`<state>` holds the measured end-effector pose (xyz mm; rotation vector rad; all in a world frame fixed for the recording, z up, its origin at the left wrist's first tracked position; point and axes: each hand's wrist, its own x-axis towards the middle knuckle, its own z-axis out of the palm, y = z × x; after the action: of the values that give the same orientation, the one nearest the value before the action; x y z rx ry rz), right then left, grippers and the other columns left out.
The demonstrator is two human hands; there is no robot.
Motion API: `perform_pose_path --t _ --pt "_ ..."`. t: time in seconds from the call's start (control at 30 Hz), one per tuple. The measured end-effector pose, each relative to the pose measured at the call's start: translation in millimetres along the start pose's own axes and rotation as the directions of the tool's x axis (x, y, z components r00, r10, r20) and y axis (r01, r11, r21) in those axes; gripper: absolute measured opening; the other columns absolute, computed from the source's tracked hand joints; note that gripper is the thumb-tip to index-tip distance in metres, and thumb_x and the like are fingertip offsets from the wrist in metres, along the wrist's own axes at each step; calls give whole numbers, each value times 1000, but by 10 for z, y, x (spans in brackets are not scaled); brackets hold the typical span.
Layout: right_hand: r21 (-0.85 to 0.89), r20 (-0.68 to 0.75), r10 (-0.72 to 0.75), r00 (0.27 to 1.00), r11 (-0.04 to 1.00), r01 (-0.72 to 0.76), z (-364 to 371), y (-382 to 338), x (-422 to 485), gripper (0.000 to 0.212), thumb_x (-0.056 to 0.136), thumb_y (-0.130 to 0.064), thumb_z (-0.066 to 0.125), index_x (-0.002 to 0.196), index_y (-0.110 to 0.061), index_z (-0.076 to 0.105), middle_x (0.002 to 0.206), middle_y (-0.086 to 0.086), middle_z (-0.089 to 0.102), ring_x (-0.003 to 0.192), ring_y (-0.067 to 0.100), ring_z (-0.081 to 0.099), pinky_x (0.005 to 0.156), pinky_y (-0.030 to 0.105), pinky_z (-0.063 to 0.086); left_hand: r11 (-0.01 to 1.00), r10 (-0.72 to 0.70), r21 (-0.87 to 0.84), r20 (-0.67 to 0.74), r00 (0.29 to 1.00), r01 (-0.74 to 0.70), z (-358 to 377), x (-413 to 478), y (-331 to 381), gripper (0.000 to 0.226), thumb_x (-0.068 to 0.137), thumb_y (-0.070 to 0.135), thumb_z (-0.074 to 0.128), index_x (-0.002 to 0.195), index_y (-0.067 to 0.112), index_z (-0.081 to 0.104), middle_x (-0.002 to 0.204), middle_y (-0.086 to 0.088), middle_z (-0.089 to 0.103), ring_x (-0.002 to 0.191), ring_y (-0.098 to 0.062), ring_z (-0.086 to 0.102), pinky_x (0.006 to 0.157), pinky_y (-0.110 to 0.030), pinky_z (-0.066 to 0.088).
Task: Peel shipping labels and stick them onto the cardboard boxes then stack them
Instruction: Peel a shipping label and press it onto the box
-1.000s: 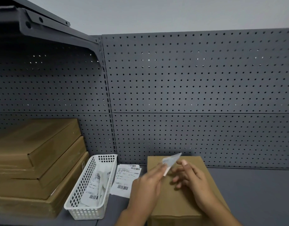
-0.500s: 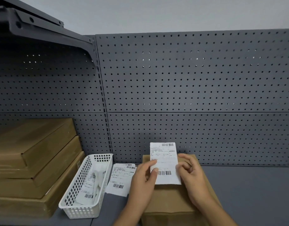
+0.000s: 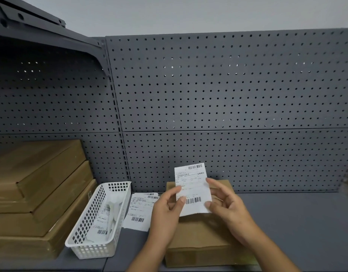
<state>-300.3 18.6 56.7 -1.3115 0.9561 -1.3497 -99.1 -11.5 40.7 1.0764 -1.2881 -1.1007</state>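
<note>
A white shipping label point(image 3: 192, 188) with barcodes is held upright, printed side toward me, above a brown cardboard box point(image 3: 204, 242) on the grey shelf. My left hand point(image 3: 165, 214) pinches the label's left edge with thumb and fingers. My right hand point(image 3: 228, 209) pinches its right edge, fingers curled around it. The label's lower edge hangs just above the box top. More labels point(image 3: 138, 211) lie flat on the shelf to the left of the box.
A white perforated basket point(image 3: 98, 218) with label papers inside stands left of the loose labels. A stack of three flat cardboard boxes point(image 3: 37, 193) fills the far left. A grey pegboard wall point(image 3: 228, 105) runs behind; grey shelf surface point(image 3: 297, 222) lies right of the box.
One second ago the label was folded and blurred between my hands. It has since been turned upright, face toward me, and both hands now hold its side edges slightly higher.
</note>
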Motion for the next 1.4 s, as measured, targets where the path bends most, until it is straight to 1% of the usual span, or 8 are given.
perform_pose_path --t 0.1,0.27,0.4,0.63,0.8,0.87,1.0,1.4 --pt "-17 -130 2 991 1000 -4 -33 34 9 34 89 1 74 118 -17 75 110 12 78 105 33 72 85 31 59 966 78 247 25 997 -81 48 31 -102 23 96 21 74 114 35 72 135 13 57 113 -7 68 96 -19 53" --pt "-23 -224 11 975 1000 -16 -84 113 33 14 92 -8 74 100 -16 81 97 14 78 87 26 66 79 37 52 744 309 563 187 932 -360 223 -92 -52 28 99 41 63 125 39 71 151 28 40 145 5 29 118 -22 28" --pt "77 -143 29 989 997 -18 -100 122 2 24 95 -5 65 115 -12 76 115 22 72 104 35 64 96 51 50 816 244 479 224 944 -324 320 -123 -98 37 98 53 60 133 44 66 147 33 47 140 12 37 119 -26 36" --pt "142 -26 13 1000 990 -9 -93 137 -19 62 93 6 65 147 -19 49 126 20 70 114 39 69 100 45 54 922 190 310 154 970 -230 328 -144 -159 34 102 48 58 134 39 65 136 29 61 130 5 55 111 -35 49" --pt "89 -34 12 999 996 -9 -48 117 -13 40 96 -1 64 135 -9 62 125 12 74 119 31 69 98 37 58 946 152 246 238 959 -211 286 -172 -100 42 105 41 57 147 41 54 141 27 58 132 0 56 109 -39 52" --pt "109 -40 12 999 994 -8 -44 116 -14 35 98 -3 60 132 -7 65 126 13 73 122 30 67 100 39 57 934 167 268 260 951 -238 280 -181 -82 41 107 39 54 148 42 53 142 29 55 135 4 52 111 -31 48" --pt "114 -45 10 999 993 -5 -39 113 -14 31 100 -7 58 129 -7 69 128 12 72 122 29 67 100 39 57 928 180 272 275 945 -256 284 -209 -51 36 108 38 51 142 46 58 141 27 56 136 7 50 113 -17 41" --pt "88 -66 29 997 996 -23 -56 153 -1 29 99 -9 61 125 -5 73 123 16 74 115 32 70 98 44 58 920 227 257 262 938 -295 287 -200 -115 38 104 35 61 141 43 59 141 30 55 137 7 48 114 -20 43"
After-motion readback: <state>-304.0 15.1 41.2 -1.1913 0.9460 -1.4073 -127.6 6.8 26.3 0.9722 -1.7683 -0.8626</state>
